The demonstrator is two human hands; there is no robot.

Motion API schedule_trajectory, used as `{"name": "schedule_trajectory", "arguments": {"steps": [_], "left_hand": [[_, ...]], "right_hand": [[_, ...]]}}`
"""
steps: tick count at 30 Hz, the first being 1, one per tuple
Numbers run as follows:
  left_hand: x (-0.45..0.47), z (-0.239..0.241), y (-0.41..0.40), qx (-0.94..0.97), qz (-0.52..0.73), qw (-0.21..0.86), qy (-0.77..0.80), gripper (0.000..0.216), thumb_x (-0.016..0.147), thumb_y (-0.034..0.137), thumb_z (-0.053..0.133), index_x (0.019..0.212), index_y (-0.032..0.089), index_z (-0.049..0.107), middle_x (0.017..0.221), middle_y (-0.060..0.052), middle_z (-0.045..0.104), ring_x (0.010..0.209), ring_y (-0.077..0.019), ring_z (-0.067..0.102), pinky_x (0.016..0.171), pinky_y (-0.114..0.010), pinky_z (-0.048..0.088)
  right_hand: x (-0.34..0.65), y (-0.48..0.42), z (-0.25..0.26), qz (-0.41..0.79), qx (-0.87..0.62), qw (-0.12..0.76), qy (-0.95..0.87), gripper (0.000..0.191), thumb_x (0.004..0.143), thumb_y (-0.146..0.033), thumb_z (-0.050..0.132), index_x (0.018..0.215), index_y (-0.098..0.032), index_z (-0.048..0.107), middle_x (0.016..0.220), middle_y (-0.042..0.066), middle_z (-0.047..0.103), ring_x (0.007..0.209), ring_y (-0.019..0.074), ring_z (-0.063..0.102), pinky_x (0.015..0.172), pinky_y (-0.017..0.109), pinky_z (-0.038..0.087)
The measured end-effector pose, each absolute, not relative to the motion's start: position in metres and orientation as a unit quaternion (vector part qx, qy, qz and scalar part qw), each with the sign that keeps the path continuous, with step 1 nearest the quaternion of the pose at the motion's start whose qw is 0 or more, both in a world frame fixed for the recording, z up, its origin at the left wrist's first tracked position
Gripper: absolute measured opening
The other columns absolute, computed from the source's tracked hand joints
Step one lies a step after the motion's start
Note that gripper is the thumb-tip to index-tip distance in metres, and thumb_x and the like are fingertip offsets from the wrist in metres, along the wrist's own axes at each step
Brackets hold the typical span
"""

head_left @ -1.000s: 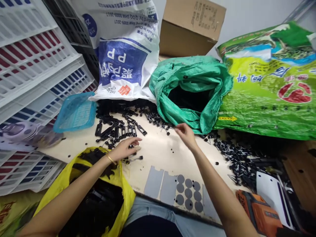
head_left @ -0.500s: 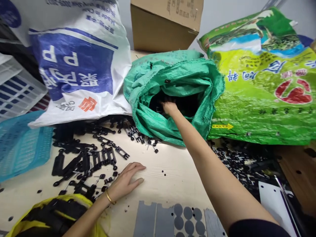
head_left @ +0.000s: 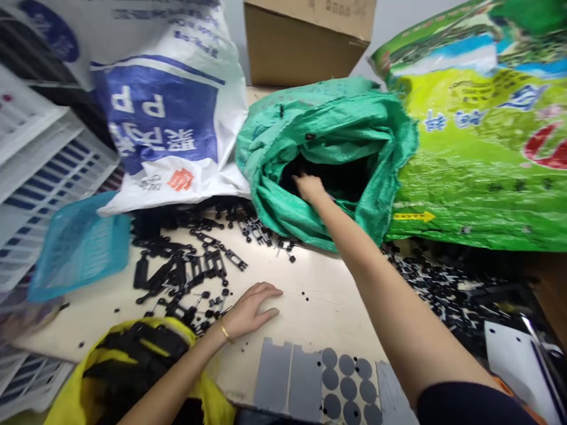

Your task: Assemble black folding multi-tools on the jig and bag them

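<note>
Free lane: mid table, betw. L hand & R arm. Obstr.: black parts, L; black pile, R; lime bag, far R. Open sack, far: mouth part. blocked by R hand, gap to its R.

At ten o'clock the white bag says "PP" upside down, and at three o'clock the shiny green bag has a little yellow arrow.

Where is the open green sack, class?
In the head view, the green sack sits upper centre, between the white sack and yellow-green bag, the right hand in its mouth.
</note>
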State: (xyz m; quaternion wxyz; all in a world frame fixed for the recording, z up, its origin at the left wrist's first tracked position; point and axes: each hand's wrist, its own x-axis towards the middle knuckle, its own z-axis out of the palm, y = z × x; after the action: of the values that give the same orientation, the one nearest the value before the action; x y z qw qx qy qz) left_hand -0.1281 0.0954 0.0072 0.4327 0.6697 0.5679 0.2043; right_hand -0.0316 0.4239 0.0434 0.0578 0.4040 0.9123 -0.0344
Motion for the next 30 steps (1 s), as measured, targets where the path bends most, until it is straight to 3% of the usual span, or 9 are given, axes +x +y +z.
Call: {"name": "schedule_trajectory", "arguments": {"steps": [5,11,15,20,23,26,28,30], "left_hand": [[-0.134,0.021,0.089,0.677,0.226,0.425,0.557,0.037,0.085,0.03,0.054,0.121,0.023,0.054,0.117,-0.008,0.057,0.112,-0.0215,0.051,0.099,-0.036,0.041],[-0.145,0.02,0.079,0.689,0.262,0.346,0.581,0.034,0.088,0.032,0.051,0.119,0.02,0.054,0.114,-0.009,0.057,0.111,-0.0207,0.051,0.098,-0.035,0.042],[-0.156,0.017,0.078,0.685,0.249,0.278,0.626,0.032,0.086,0.028,0.051,0.117,0.018,0.055,0.113,-0.009,0.057,0.109,-0.0213,0.052,0.097,-0.035,0.042],[-0.181,0.009,0.084,0.581,0.175,0.19,0.772,0.034,0.083,0.025,0.052,0.115,0.016,0.055,0.104,-0.01,0.057,0.103,-0.0249,0.054,0.094,-0.037,0.043],[-0.193,0.005,0.094,0.484,0.11,0.131,0.858,0.047,0.08,0.033,0.057,0.123,0.014,0.05,0.113,-0.016,0.051,0.11,-0.032,0.05,0.094,-0.042,0.041],[-0.196,0.0,0.104,0.459,0.067,0.098,0.88,0.046,0.079,0.028,0.055,0.123,0.016,0.05,0.122,-0.019,0.046,0.112,-0.0348,0.048,0.089,-0.042,0.041],[-0.194,-0.005,0.108,0.473,0.052,0.072,0.876,0.041,0.078,0.022,0.053,0.119,0.015,0.053,0.122,-0.019,0.048,0.111,-0.0355,0.048,0.087,-0.042,0.04],[-0.19,-0.012,0.11,0.487,0.036,0.039,0.872,0.036,0.077,0.019,0.051,0.112,0.013,0.056,0.118,-0.019,0.053,0.109,-0.0364,0.048,0.088,-0.044,0.037]], "right_hand": [[-0.003,0.4,0.057,-0.008,0.379,0.027,0.925,0.068,0.068,-0.028,0.067,0.132,-0.018,0.045,0.126,0.021,0.047,0.096,0.0356,0.057,0.072,0.042,0.046],[0.062,0.31,0.089,0.045,0.401,-0.116,0.908,0.06,0.07,-0.035,0.06,0.127,-0.02,0.047,0.124,0.013,0.048,0.088,0.0271,0.058,0.058,0.031,0.043],[0.1,0.235,0.08,0.051,0.445,-0.097,0.889,0.059,0.07,-0.035,0.061,0.126,-0.022,0.047,0.124,0.012,0.048,0.094,0.0274,0.055,0.054,0.029,0.044],[0.108,0.19,0.031,0.01,0.444,-0.011,0.896,0.057,0.073,-0.032,0.061,0.127,-0.023,0.046,0.134,0.014,0.042,0.102,0.0315,0.05,0.061,0.036,0.05],[0.103,0.194,0.016,-0.034,0.457,-0.019,0.888,0.071,0.069,-0.033,0.066,0.134,-0.022,0.04,0.142,0.016,0.033,0.109,0.0349,0.046,0.072,0.044,0.051],[0.109,0.195,0.018,-0.071,0.448,-0.037,0.89,0.084,0.065,-0.03,0.071,0.139,-0.024,0.033,0.148,0.016,0.02,0.12,0.0377,0.039,0.078,0.047,0.05],[0.121,0.185,0.018,-0.073,0.445,-0.057,0.891,0.077,0.068,-0.024,0.067,0.138,-0.023,0.034,0.147,0.015,0.022,0.124,0.0359,0.035,0.081,0.046,0.049],[0.136,0.167,0.011,-0.071,0.472,-0.072,0.876,0.064,0.074,-0.021,0.06,0.135,-0.019,0.039,0.139,0.017,0.034,0.119,0.0331,0.041,0.082,0.044,0.048]]}}
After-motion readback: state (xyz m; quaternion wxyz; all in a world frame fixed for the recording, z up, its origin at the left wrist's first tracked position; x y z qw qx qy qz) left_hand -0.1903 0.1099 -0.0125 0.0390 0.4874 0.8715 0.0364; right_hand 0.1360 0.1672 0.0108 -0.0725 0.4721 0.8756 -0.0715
